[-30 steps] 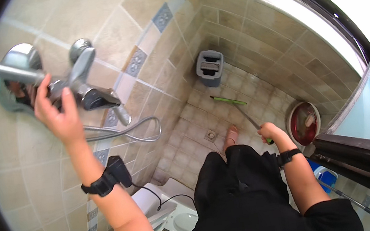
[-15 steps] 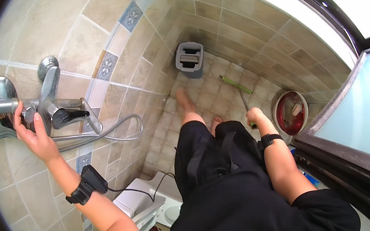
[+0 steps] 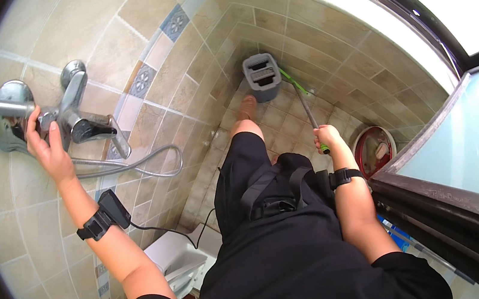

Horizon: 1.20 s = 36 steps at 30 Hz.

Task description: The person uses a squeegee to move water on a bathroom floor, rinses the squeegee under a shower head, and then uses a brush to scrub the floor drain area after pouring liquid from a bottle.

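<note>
At the far left, my left hand (image 3: 48, 147) reaches up to a chrome shower tap (image 3: 91, 128) on the tiled wall. Its thumb and fingers lie around a small knob (image 3: 47, 120) at the tap's end. My right hand (image 3: 327, 136) is closed round the grip of a mop (image 3: 308, 110) with a grey pole and green ends. The mop's green head (image 3: 293, 81) is on the floor beside a grey mop bucket (image 3: 265, 88), partly hidden behind it. One bare foot (image 3: 247, 107) is just in front of the bucket; the other is mostly covered by my shorts.
A metal hose (image 3: 161, 173) loops from the tap. A white basin (image 3: 170, 246) is at lower left. A red-and-white round basin (image 3: 375, 151) stands against the right wall. The frosted window pane (image 3: 465, 138) juts in at the right, above dark rails.
My right hand has pushed the mop farther away, and its head has gone to the bucket's right side. One leg has stepped forward toward the bucket. My left hand stays on the tap.
</note>
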Available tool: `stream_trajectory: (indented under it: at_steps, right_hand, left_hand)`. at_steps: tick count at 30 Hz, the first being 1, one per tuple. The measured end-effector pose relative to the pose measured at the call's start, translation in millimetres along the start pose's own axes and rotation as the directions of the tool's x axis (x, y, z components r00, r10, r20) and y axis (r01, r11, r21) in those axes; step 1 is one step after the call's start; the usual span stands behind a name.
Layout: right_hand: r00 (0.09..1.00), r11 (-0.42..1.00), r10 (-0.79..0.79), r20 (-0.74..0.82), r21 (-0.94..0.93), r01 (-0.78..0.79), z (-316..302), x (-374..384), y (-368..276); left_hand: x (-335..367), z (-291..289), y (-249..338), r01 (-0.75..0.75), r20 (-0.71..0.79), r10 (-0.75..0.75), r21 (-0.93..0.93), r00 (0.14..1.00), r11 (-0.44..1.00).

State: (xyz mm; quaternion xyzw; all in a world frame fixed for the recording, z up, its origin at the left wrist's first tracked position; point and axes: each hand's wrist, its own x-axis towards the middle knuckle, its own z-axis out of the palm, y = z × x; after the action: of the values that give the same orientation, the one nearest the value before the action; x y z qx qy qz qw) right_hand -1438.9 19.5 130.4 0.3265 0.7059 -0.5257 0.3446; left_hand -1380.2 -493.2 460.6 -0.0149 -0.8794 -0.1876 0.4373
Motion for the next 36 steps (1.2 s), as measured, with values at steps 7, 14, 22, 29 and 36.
stream_trajectory:
  at_steps: [7, 14, 22, 29, 36]
  right_hand:
    - [0.992, 0.867, -0.073, 0.102, -0.486, 0.114, -52.7, 96.3, 80.7]
    - [0.94, 0.935, 0.338, 0.048, 0.096, -0.342, -11.5, 30.4, 51.2]
    - [0.878, 0.877, 0.478, -0.03, -0.029, -0.479, 7.5, 36.6, 33.2]
    - [0.88, 0.759, 0.475, 0.028, -0.519, -0.394, 41.6, -43.4, -21.0]
    - [0.957, 0.954, 0.187, 0.221, -0.275, -0.123, 71.9, 4.8, -7.9]
  left_hand:
    - [-3.2, 19.0, -2.9, -0.003, -0.058, -0.002, -0.092, 0.998, 0.996]
    - [2.0, 6.1, -2.9, -0.099, -0.062, 0.098, -0.01, 0.993, 0.995]
    - [0.2, -3.6, -3.5, 0.01, 0.013, -0.008, -0.147, 1.0, 0.989]
    - [-10.4, 0.6, -3.7, 0.083, -0.017, -0.085, -0.083, 0.996, 0.993]
    - [-4.3, -0.4, -7.4, 0.048, 0.039, -0.045, -0.094, 0.998, 0.994]
